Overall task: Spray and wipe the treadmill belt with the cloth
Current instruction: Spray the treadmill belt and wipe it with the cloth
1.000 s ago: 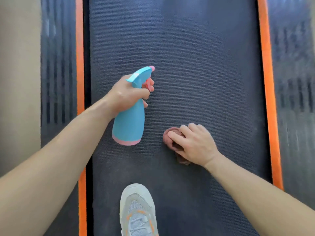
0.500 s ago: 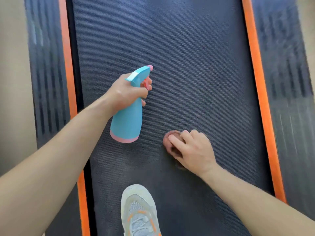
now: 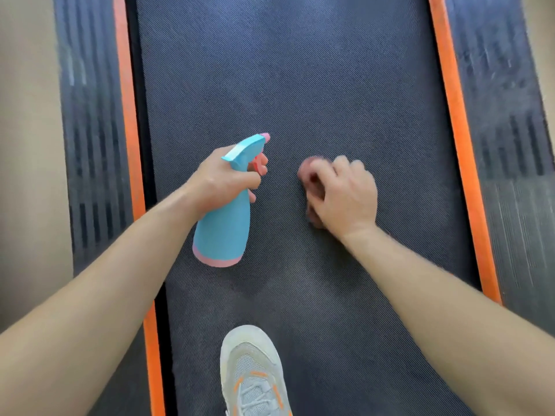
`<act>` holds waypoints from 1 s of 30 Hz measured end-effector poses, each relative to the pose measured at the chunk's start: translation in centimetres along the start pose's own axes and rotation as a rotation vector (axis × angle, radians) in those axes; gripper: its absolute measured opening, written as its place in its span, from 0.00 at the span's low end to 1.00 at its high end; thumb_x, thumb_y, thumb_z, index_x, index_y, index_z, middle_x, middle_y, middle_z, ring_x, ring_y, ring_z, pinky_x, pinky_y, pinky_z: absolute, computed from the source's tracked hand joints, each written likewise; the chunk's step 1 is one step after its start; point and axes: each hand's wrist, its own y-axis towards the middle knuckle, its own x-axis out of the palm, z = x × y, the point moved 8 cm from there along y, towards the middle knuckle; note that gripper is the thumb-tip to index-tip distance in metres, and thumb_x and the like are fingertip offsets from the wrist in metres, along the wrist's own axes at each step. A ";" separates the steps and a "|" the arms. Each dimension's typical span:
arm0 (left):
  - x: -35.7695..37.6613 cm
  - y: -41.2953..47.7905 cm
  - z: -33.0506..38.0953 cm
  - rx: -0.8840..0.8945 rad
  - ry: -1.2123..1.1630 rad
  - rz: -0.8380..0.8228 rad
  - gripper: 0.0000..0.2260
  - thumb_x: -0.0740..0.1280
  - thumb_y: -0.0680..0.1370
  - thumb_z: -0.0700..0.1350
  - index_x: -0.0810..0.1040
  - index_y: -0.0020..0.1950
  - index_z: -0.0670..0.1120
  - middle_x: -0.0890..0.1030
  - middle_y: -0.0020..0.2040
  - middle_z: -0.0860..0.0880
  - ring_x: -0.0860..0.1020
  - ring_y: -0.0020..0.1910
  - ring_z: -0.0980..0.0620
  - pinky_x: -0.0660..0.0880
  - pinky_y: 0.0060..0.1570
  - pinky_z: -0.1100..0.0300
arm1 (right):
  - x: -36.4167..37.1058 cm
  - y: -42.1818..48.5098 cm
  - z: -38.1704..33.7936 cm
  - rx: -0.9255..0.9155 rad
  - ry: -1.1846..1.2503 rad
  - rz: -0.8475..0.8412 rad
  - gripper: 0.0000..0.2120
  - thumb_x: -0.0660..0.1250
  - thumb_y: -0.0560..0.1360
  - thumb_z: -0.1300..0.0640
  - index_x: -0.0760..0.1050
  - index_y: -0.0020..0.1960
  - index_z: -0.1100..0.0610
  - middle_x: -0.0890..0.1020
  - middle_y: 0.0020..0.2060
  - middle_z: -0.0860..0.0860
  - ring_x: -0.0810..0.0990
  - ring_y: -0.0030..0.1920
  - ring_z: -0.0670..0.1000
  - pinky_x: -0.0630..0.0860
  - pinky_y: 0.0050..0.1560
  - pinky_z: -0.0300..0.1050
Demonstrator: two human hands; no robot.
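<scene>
- The cloth (image 3: 312, 187) is a small reddish-pink wad, blurred, lying mid-belt (image 3: 330, 85) under the right hand (image 3: 345, 196), whose curled fingers grip it.
- The left hand (image 3: 222, 178) grips a blue spray bottle (image 3: 223, 229) with pink base.

Hands out ahead — left hand (image 3: 220, 179) curled in a tight grip, right hand (image 3: 347, 197) curled palm-down.

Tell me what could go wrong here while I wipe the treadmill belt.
Your shoe stands on the belt and could slip on wet patches. Your left hand grips the spray bottle, finger at the trigger; a stray squeeze might overwet the belt. The cloth is bunched small under your right hand, so spots may be missed.
</scene>
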 end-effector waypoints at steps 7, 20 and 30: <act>2.5 0.1 0.0 -0.010 0.002 -0.059 0.30 0.64 0.76 0.27 0.77 0.70 0.56 0.81 0.54 0.47 0.82 0.44 0.56 0.82 0.37 0.62 | 0.2 -11.2 -3.3 -0.528 0.065 -0.189 0.13 0.65 0.75 0.45 0.78 0.55 0.49 0.75 0.43 0.52 0.71 0.39 0.56 0.67 0.37 0.51; 12.7 3.5 6.3 0.009 0.146 -0.240 0.18 0.69 0.70 0.37 0.83 0.58 0.48 0.84 0.57 0.44 0.81 0.40 0.55 0.82 0.38 0.62 | -4.4 -11.5 12.8 0.258 -0.066 0.009 0.16 0.69 0.75 0.49 0.75 0.59 0.57 0.74 0.44 0.57 0.71 0.41 0.59 0.68 0.42 0.54; 14.7 4.8 8.6 0.094 0.218 -0.271 0.23 0.66 0.75 0.31 0.81 0.65 0.53 0.85 0.55 0.47 0.81 0.33 0.58 0.79 0.37 0.65 | -2.5 -2.8 13.8 0.028 -0.035 -0.004 0.16 0.68 0.76 0.50 0.76 0.59 0.59 0.75 0.45 0.59 0.73 0.44 0.61 0.68 0.43 0.55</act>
